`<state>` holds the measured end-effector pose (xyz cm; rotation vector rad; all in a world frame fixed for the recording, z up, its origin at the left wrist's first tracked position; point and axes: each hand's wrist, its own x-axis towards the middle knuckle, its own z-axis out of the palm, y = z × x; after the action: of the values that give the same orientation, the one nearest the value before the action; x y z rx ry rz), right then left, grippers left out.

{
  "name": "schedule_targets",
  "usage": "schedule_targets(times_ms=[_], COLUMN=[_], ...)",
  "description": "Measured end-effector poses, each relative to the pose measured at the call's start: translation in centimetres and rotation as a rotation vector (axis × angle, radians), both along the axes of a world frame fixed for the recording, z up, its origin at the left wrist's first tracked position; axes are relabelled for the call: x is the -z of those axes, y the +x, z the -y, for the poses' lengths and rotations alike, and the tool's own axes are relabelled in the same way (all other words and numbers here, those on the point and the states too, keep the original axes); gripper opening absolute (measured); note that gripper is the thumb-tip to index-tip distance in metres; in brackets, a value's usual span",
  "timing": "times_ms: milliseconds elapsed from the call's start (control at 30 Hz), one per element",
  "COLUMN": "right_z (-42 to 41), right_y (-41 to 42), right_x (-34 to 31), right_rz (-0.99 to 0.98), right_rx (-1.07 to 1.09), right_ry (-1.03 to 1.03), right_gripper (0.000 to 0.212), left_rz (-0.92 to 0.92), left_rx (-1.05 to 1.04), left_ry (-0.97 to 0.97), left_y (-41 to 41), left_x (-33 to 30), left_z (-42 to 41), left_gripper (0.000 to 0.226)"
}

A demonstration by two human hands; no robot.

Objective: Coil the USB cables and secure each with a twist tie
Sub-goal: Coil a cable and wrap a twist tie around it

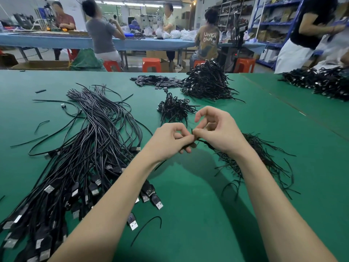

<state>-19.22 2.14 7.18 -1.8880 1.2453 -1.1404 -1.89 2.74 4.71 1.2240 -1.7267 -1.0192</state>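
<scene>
My left hand (171, 140) and my right hand (217, 133) meet above the green table (198, 214). The left hand's curled fingers grip a small coiled black cable (187, 147), mostly hidden in the fist. My right hand pinches a thin black twist tie (193, 133) that sticks up between the two hands. A large sheaf of loose black USB cables (90, 148) lies to the left, plugs toward me. Loose twist ties (260, 159) are heaped under my right wrist. A small pile of tied coils (174, 108) sits just beyond my hands.
A big heap of tied cables (206, 83) and flat black pieces (154, 82) lie at the far side. Another cable pile (321, 84) is at the right, by a person in a white apron. Several people sit at a blue table behind; orange stools stand between.
</scene>
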Motion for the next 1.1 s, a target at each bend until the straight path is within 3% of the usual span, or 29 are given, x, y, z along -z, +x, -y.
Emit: schedule_targets(times_ms=[100, 200, 333, 467, 600, 700, 767, 867, 933, 1100], right_z=[0.0, 0.0, 0.3, 0.3, 0.3, 0.3, 0.2, 0.0, -0.1, -0.1], right_y=[0.1, -0.2, -0.9, -0.6, -0.4, -0.2, 0.1, 0.6, 0.9, 1.1], right_x=[0.1, 0.2, 0.0, 0.1, 0.2, 0.4, 0.7, 0.9, 0.8, 0.9], right_rz=[0.126, 0.066, 0.006, 0.112, 0.214, 0.084, 0.022, 0.067, 0.064, 0.049], right_rx=[-0.032, -0.073, -0.083, -0.022, -0.007, 0.041, 0.094, 0.089, 0.055, 0.039], right_ry=[-0.020, -0.035, 0.123, 0.191, 0.244, 0.135, 0.046, -0.041, -0.098, -0.137], right_gripper=[0.022, 0.020, 0.013, 0.013, 0.006, 0.005, 0.006, 0.006, 0.005, 0.008], left_rz=[-0.197, -0.272, 0.003, 0.267, 0.316, 0.288, 0.079, -0.537, -0.732, -0.846], left_rx=[-0.026, -0.026, -0.138, -0.198, -0.199, -0.205, -0.146, -0.010, -0.043, -0.092], left_ry=[0.039, 0.062, -0.193, -0.473, -0.577, -0.482, -0.143, 0.372, 0.449, 0.444], left_y=[0.4, 0.5, 0.4, -0.1, -0.1, -0.5, -0.3, 0.3, 0.7, 0.3], left_x=[-0.1, 0.0, 0.5, 0.5, 0.6, 0.3, -0.3, -1.3, -1.4, -0.5], left_z=[0.3, 0.3, 0.1, -0.2, -0.3, -0.3, 0.0, -0.2, -0.2, 0.0], left_gripper=[0.012, 0.016, 0.004, 0.008, 0.009, 0.008, 0.012, 0.017, 0.013, 0.014])
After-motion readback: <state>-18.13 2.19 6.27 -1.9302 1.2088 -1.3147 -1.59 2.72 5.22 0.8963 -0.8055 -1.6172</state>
